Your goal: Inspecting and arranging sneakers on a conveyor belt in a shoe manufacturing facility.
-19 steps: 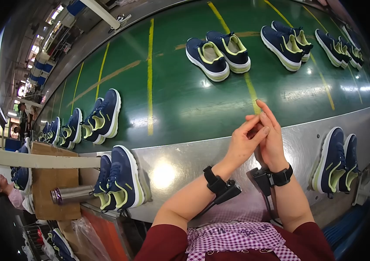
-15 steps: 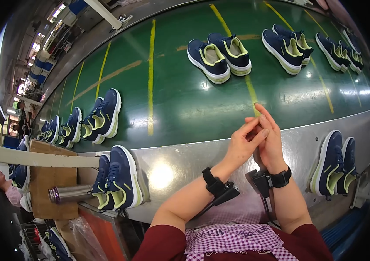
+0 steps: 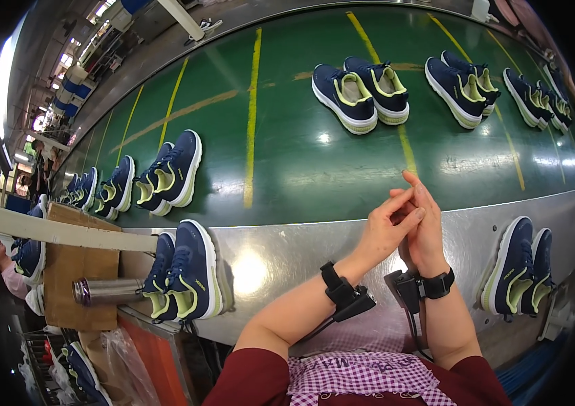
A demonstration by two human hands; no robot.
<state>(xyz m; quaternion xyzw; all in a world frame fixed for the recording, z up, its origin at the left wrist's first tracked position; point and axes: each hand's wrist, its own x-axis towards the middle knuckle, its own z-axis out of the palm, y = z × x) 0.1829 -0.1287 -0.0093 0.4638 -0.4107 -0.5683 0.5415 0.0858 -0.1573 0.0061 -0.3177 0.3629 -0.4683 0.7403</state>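
hands (image 3: 409, 227) pressed together, empty, above the green conveyor belt (image 3: 301, 155).

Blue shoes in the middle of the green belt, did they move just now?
Yes. The blue shoes slid a little to the right with the green belt, while the pair on the metal ledge kept its place.
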